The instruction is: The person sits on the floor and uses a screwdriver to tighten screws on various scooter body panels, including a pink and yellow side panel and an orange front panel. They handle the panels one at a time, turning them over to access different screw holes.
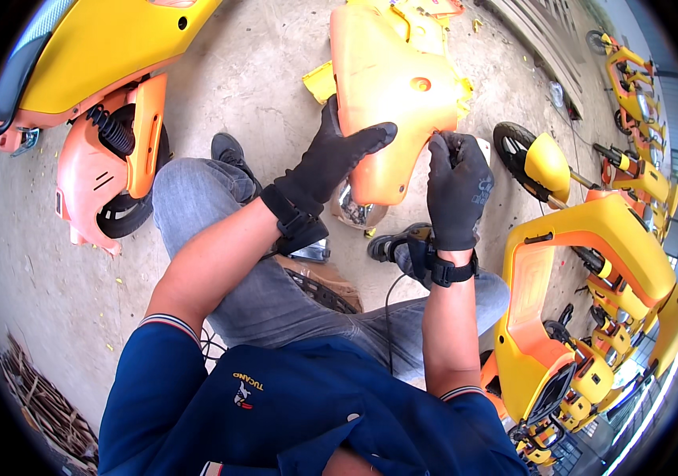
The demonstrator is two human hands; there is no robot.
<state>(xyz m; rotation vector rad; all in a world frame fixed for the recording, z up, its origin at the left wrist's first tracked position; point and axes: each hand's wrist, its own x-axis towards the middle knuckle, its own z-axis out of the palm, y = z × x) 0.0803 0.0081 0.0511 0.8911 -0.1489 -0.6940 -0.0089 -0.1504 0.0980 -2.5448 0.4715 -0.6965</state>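
Between left hand (333,155) and right hand (459,190), both in black fabric gloves, holds a large, curved orange-yellow plastic panel (386,95), with narrow end toward the body. At the panel's left edge, grips with the left hand, thumb across the outer face. At the lower right edge, bends the right fingers close together, touching the rim; cannot quite tell whether pinching the rim itself or something small. Beyond both hands, past the panel, bright yellow plastic pieces (428,33) on pale concrete floor (252,79). Well left of the left hand, a yellow scooter (109,55) with a black coiled spring (113,131) beside a black wheel (137,214). Near the right hand, on its right, a rounded yellow cover (549,166); farther right, a yellow scooter body (644,250). Below both hands, bent legs in grey jeans (188,186).
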